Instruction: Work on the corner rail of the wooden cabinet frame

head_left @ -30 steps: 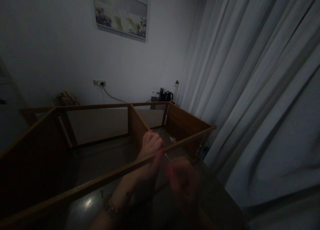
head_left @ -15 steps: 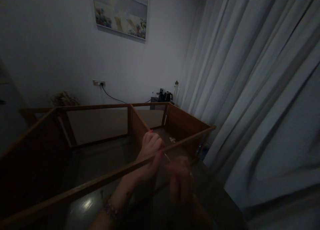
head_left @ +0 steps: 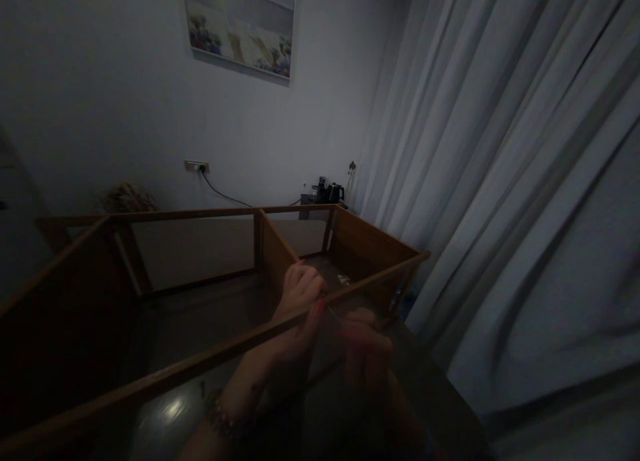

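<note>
A brown wooden frame with a long front rail (head_left: 200, 362) lies across the lower view. My left hand (head_left: 303, 284) is wrapped around this rail near the divider panel (head_left: 276, 244), fingers on the far side and thumb on the near side. Just right of it, my right hand (head_left: 369, 346) is closed and smeared by motion. From its fingertips a thin metal rod (head_left: 335, 313) points up and left to the rail beside my left thumb. The rod's exact kind is too blurred to tell.
A wooden end panel (head_left: 373, 241) closes the frame's right side, near long grey curtains (head_left: 480, 201). Small pale items (head_left: 344, 280) lie inside the right section. Behind stand a black kettle (head_left: 336, 193) and a wall socket (head_left: 196, 166) with a cord.
My right hand has shifted slightly right and turned, with the rod still in its fingers. My left hand keeps its place on the rail.
</note>
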`<state>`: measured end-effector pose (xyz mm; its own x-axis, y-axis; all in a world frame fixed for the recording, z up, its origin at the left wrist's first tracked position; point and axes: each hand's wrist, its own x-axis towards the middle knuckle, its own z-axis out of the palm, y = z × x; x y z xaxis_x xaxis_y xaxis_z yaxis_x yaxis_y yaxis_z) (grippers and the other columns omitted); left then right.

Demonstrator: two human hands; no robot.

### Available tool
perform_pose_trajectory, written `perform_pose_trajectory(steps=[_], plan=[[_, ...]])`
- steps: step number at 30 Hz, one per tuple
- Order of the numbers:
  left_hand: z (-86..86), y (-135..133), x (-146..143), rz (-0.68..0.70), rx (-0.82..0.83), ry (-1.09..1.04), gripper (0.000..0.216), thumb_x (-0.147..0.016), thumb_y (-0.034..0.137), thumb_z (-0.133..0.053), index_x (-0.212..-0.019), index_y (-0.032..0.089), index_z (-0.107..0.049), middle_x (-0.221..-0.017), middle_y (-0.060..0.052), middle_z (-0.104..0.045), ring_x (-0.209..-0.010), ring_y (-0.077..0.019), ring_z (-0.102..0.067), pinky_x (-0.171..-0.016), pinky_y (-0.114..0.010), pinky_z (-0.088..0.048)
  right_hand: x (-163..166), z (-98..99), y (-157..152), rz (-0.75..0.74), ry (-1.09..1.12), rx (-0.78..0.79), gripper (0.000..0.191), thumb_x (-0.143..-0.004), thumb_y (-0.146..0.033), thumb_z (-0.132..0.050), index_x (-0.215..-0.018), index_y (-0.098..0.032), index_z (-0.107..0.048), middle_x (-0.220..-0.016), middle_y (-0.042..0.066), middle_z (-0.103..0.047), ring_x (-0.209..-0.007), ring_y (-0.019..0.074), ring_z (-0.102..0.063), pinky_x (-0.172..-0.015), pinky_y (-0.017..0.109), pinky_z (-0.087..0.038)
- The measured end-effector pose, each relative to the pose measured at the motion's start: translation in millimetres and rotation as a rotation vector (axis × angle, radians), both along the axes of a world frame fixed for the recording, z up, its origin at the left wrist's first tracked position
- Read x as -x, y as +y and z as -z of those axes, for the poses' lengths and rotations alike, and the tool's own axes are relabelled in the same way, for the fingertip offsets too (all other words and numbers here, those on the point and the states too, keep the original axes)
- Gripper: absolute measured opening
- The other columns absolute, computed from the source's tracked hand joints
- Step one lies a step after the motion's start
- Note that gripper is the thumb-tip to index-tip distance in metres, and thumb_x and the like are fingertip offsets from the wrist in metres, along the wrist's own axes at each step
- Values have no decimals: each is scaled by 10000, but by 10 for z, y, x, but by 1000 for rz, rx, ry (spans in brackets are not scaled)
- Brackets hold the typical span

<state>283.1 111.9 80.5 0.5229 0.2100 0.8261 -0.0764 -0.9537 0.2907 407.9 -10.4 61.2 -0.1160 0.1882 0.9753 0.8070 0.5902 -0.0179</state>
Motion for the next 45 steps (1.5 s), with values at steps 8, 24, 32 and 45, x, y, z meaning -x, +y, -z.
perform_pose_trajectory(steps=[8, 24, 32, 45], plan=[[12, 9, -15, -9, 3, 12, 379, -1096, 410, -188, -941, 251, -494, -957, -65, -588, -1031, -287, -495, -1107, -557, -413, 121, -4, 35, -6, 204, -11, 190, -1112, -304, -435, -1184, -269, -608, -808, 23, -761, -713, 219, -674, -658, 363, -532], [9, 14, -17, -11, 4, 17, 554, -1105, 541, -67, -937, 246, -504, -964, -81, -597, -1038, -288, -504, -1124, -574, -413, 229, -93, 94, -322, 511, 141, 464, -1125, -523, -400, -790, -262, -587, -552, -53, -536, -538, 151, -527, -533, 274, -450], [-135, -142, 67, -24, 69, 58, 453, -1112, 412, -157, -930, 236, -533, -957, -78, -598, -1047, -285, -527, -1175, -573, -412, 277, -118, 80, -590, 657, 291, 480, -1105, -541, -451, -741, -244, -554, -538, -67, -480, -446, 121, -514, -443, 229, -420], [-292, -417, 192, -58, 125, -21, 334, -1096, 289, -240, -1098, 251, -572, -1062, -91, -612, -1128, -309, -529, -1175, -608, -434, 293, -120, -54, -3, 306, 171, 312, -1139, -402, -421, -932, -257, -605, -759, -18, -665, -666, 144, -642, -607, 263, -506]])
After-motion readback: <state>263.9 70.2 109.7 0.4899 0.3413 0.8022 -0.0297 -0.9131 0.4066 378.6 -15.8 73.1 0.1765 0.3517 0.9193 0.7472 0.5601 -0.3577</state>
